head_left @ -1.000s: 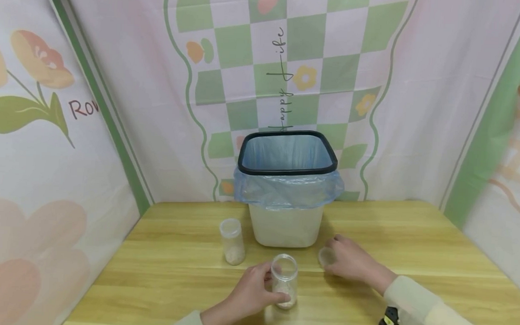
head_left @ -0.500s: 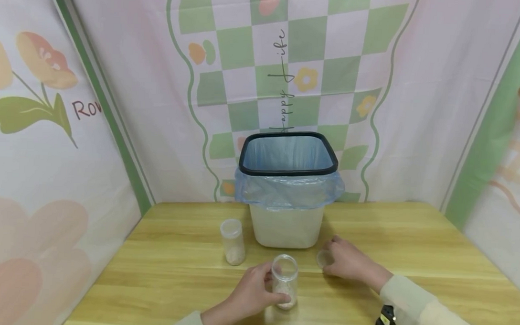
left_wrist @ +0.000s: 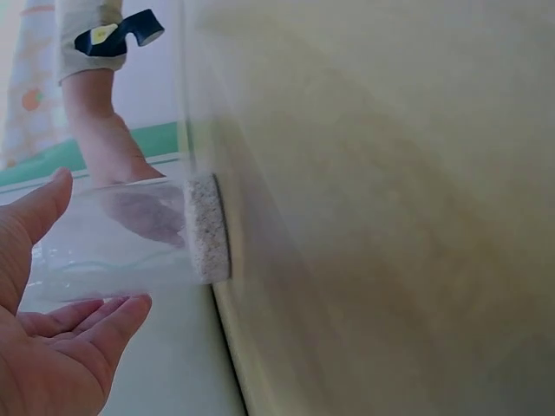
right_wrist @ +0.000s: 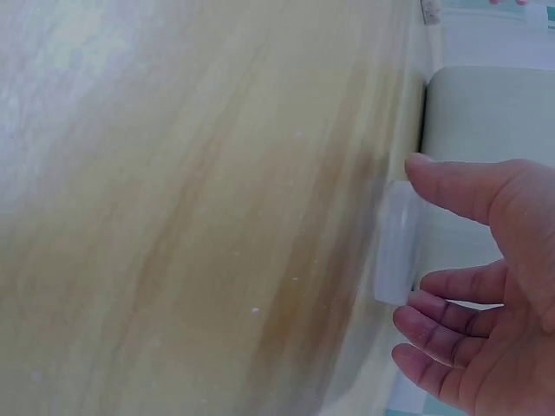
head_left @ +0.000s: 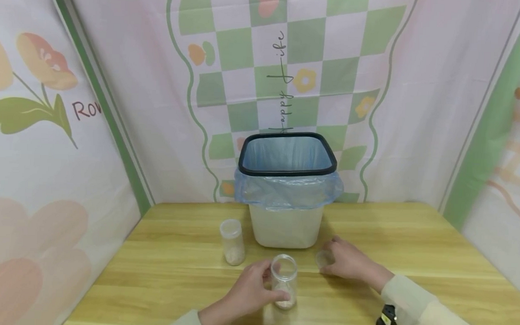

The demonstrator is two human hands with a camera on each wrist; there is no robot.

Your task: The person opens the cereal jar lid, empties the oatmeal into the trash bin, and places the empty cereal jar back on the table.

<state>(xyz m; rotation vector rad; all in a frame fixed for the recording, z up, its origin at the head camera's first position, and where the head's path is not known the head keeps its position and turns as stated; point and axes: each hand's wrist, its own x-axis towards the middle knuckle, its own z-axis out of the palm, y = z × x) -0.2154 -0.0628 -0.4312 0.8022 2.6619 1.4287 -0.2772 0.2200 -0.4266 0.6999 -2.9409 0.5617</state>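
Note:
A clear screw-top jar with pale grains in its bottom stands uncapped on the table, its mouth facing up. My left hand holds it, thumb across the front and fingers round the back; the left wrist view shows thumb and fingers on opposite sides of the jar. To the right, a round translucent lid lies low at the table top. My right hand pinches its edge, with thumb and fingertips at opposite sides of the lid in the right wrist view.
A second jar with pale grains stands capped at the left. Behind them is a white bin with a black rim and blue liner bag. A black device is at the right sleeve. Patterned curtains enclose the wooden table.
My right hand has shifted slightly left with the lid, which now lies flatter at the table. The left hand and its jar have stayed in place.

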